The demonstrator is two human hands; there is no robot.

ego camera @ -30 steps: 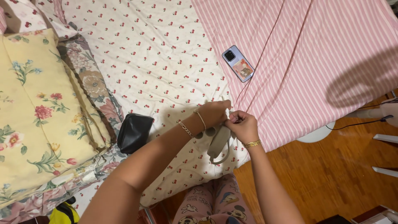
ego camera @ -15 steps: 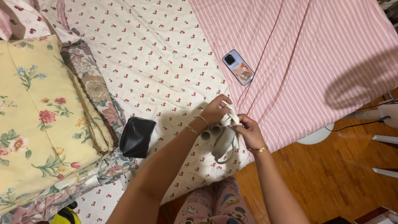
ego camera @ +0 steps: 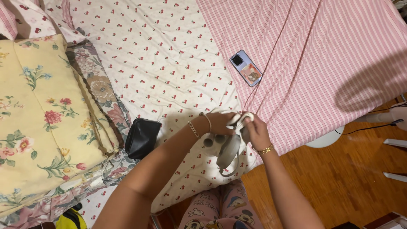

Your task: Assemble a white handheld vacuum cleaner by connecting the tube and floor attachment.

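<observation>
My left hand [ego camera: 220, 123] and my right hand [ego camera: 253, 129] meet over the near edge of the bed, both gripping a small grey pouch-like item [ego camera: 229, 148] with a loop hanging below it. Two round grey discs [ego camera: 214, 140] show beside it, under my left wrist. The fingers of both hands pinch a pale piece at the item's top [ego camera: 243, 118]. Bracelets circle both wrists. The item lies on the cherry-print sheet [ego camera: 161, 63], right where it meets the pink striped sheet [ego camera: 313, 55].
A phone [ego camera: 246, 68] lies face down on the striped sheet. A black pouch [ego camera: 142, 138] sits left of my arm. Folded floral quilts [ego camera: 38, 118] are stacked at the left. Wooden floor [ego camera: 347, 178] and a white cable [ego camera: 373, 125] lie to the right.
Both hands have stayed together on the grey item, shifting their grip at its top. The view has moved slightly.
</observation>
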